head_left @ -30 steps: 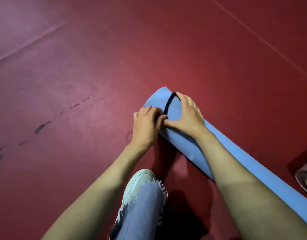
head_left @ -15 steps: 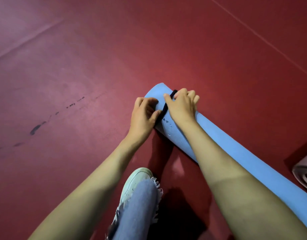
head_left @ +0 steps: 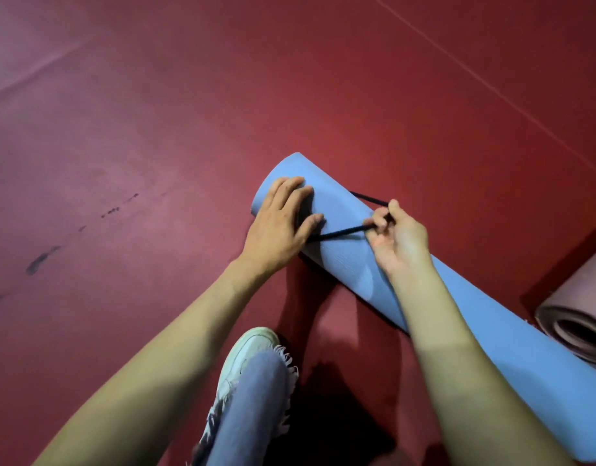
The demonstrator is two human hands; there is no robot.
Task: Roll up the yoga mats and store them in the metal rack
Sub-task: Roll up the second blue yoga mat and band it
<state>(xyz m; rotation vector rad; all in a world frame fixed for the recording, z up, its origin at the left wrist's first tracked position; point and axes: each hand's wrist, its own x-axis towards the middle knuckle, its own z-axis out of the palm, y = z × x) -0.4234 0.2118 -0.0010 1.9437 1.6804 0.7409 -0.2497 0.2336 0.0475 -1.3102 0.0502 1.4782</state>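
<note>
A rolled blue foam yoga mat (head_left: 343,210) is lying on the dark red floor (head_left: 390,95). It runs diagonally from centre frame to the lower-right corner, w/ one end pointing upper left. That end is being pressed down by the left hand (head_left: 283,223): fingers straight and laid flat over the top of the roll, nothing being gripped.

A thin black elastic cord (head_left: 340,233) is being stretched into a loop over the roll. One leg is being drawn out from under the left thumb, the other from the mat's far side, and both are being brought together at the right hand (head_left: 397,240). There the cord is being pinched by curled fingers and thumb, palm turned toward the camera. Whether the cord is passing fully round the roll can't be told.

A second rolled mat, dusty pink (head_left: 579,307), is being cut off by the right edge, spiral end facing the camera, just beside the blue mat; contact btwn them can't be told. A white sneaker (head_left: 249,351) and a frayed light-blue denim trouser leg (head_left: 252,408) are being shown at bottom centre, nr the blue mat. Dark scuff marks (head_left: 41,260) are being shown on the floor at left.
</note>
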